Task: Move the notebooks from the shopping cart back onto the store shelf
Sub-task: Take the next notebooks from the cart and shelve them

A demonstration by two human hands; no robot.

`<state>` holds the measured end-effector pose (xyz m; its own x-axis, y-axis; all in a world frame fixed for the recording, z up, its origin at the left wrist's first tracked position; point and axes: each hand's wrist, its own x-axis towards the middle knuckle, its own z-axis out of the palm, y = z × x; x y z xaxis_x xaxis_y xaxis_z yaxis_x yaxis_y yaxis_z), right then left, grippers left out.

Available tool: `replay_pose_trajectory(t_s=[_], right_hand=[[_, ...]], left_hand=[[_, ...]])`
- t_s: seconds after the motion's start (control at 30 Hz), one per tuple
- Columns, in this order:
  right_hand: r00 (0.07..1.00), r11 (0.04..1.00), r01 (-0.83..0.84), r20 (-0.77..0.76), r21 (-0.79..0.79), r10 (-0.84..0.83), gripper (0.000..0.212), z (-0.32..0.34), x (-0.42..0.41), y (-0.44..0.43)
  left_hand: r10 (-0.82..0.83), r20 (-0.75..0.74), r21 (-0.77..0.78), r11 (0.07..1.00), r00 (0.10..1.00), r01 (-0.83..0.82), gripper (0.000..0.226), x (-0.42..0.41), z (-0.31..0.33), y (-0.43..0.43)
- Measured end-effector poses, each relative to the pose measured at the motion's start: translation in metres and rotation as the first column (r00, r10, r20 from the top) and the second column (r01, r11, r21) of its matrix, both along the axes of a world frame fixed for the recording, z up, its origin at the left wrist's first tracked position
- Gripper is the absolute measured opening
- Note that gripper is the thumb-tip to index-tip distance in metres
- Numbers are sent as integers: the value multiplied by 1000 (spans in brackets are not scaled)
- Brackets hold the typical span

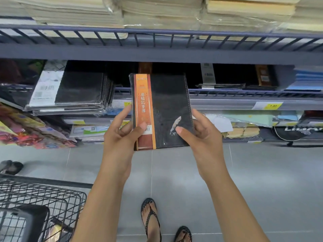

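I hold a black notebook (169, 105) with an orange paper band and a feather emblem, wrapped in plastic, upright in front of the middle shelf (227, 93). My left hand (122, 133) grips its lower left edge, thumb on the band. My right hand (201, 133) grips its lower right edge, thumb on the cover. A stack of similar black notebooks (78, 91) lies on the shelf to the left. The wire shopping cart (43, 203) stands at the bottom left; something shiny shows through its mesh, but I cannot tell what it is.
Wrapped paper pads fill the top shelf (157, 34). Thin black notebooks (222, 84) lie on the middle shelf to the right. Colourful packets (26, 130) sit low on the left. Yellow price tags (269, 105) line the rails. My sandalled feet (152, 219) stand on grey tiles.
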<state>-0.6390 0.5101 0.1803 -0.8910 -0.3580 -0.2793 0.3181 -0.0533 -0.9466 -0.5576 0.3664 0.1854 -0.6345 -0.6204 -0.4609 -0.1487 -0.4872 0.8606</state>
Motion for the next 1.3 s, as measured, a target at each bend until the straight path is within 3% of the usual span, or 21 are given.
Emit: replay_pose_trajectory(t_s=[0.13, 0.27, 0.37, 0.47, 0.67, 0.77, 0.83, 0.97, 1.3], right_hand=[[995, 995, 98, -8, -34, -99, 46, -3, 0, -5], [984, 984, 176, -3, -29, -176, 42, -7, -1, -19], [970, 970, 242, -21, -8, -242, 37, -6, 0, -31], [949, 953, 301, -117, 44, -294, 33, -4, -7, -44], [930, 916, 311, -278, 253, -239, 53, -23, -32, -56], [951, 935, 225, -270, 273, -150, 72, -29, -39, -51], [965, 969, 150, -242, 197, -100, 78, -31, -40, -44], [971, 992, 91, -229, 83, -70, 64, -41, -34, -34], [973, 992, 81, -223, 92, -59, 54, -43, -42, -48]], left_hand=[[32, -14, -40, 999, 999, -33, 53, -15, 4, 6], [152, 50, -297, 946, 987, -130, 51, -16, -3, 15], [207, -20, -344, 917, 978, -201, 51, -14, -11, 26], [120, -53, -490, 862, 991, -131, 56, -19, -18, 26], [-40, 114, -720, 685, 993, 110, 77, -32, -30, 9], [-66, 133, -750, 646, 989, 144, 78, -32, -41, 2], [-66, 108, -753, 646, 992, 125, 74, -33, -46, -2], [-85, 47, -714, 694, 995, 93, 71, -38, -49, -9], [-45, 6, -629, 776, 999, 39, 68, -50, -54, -12]])
